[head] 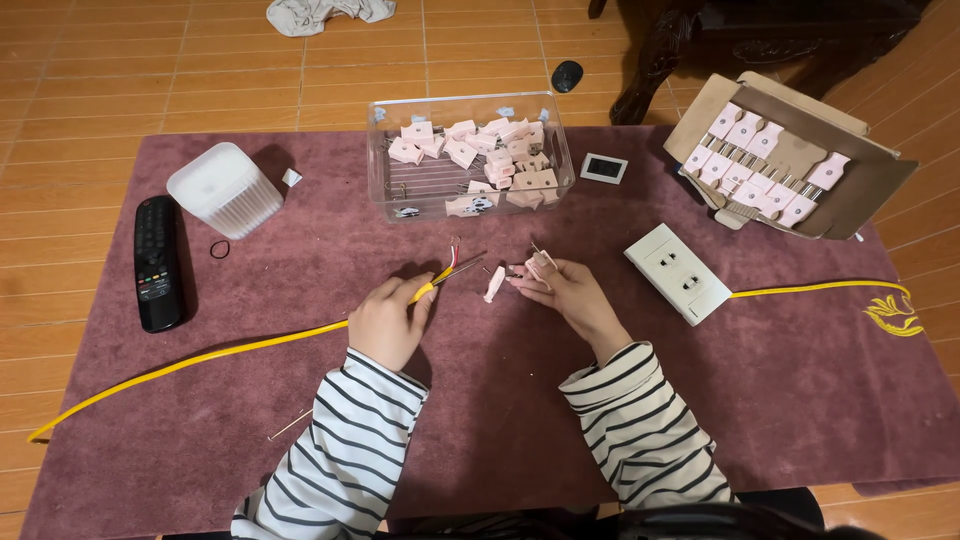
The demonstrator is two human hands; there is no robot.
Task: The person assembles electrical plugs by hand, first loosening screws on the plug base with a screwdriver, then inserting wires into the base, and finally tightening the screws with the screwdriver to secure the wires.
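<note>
maroon rug (520, 400) on floor | left hand (388, 322) closed on yellow cable (200, 360), frame centre | right hand (565, 290) pinching pink plug (538, 268) | clear bin (468, 155) above

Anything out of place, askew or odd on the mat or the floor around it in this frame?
Mostly tidy. A crumpled cloth lies on the floor beyond the mat. A small black band sits loose beside the white container, and a thin metal pin lies stray near the left sleeve. The cardboard box of pink plugs sits tilted, half off the mat's edge.
</note>
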